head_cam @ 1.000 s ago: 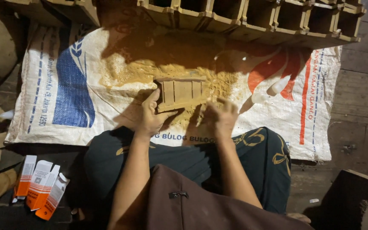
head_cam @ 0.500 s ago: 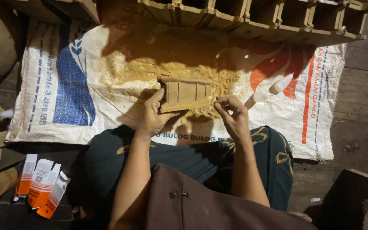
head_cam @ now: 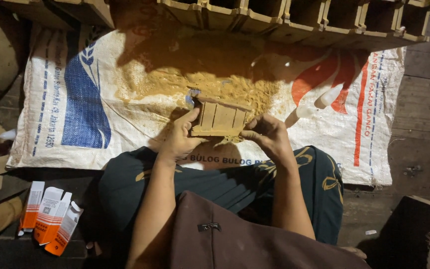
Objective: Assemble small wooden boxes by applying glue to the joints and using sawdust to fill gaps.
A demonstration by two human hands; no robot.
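A small slatted wooden panel point(head_cam: 221, 117) sits between both hands, raised just above a heap of yellow sawdust point(head_cam: 215, 87) on a woven white sack point(head_cam: 100, 99) spread over the floor. Its long axis runs left to right across the person's front, tilted a little so the right end sits lower, and the slats stand crosswise to that axis.

The left hand point(head_cam: 180, 137) grips the panel's left end: the thumb lies along its near edge and the fingers curl underneath, closed on the wood. The right hand point(head_cam: 267, 133) meets the right end, fingers bent and pinched near the lower corner; whether it holds something small against the wood is hard to tell in this dim light. Both hands are at about the same reach, with the panel lying just ahead of the fingertips.

Beyond the sawdust, a row of open wooden boxes point(head_cam: 294, 17) lines the far edge of the sack. At the person's left, well apart, lie orange and white cartons point(head_cam: 50, 219).
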